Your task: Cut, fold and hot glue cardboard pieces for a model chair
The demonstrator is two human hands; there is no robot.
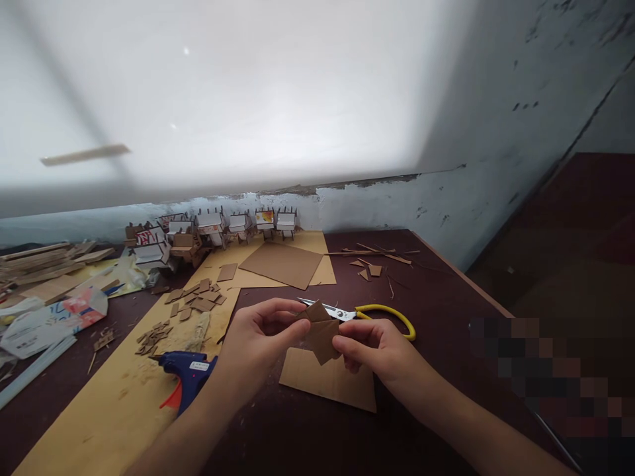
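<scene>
While the scissors [347, 314] lie on the dark table [426, 284] with no hand at their yellow handles, a small cardboard piece [323, 342] is held up just on the wearer's side of their blades. The left hand [260, 337] pinches its left edge between thumb and fingers, and the right hand [380, 347] grips its right edge the same way. Its upper part stands at an angle to the lower; whether that is one bent piece or two overlapping, I cannot tell. The step in hand looks like bending, aligning or checking small card by fingertip. Nearer the wearer than the scissors, a cardboard panel [330, 390] lies flat; left of them are a blue glue gun [191, 373] and a scatter of small cut pieces [201, 301], and farther off, beyond them to the left, a row of little models [211, 221]. The next move seems to call for a steady two-handed pinch, edges kept lined up, before any glue or further cut.
</scene>
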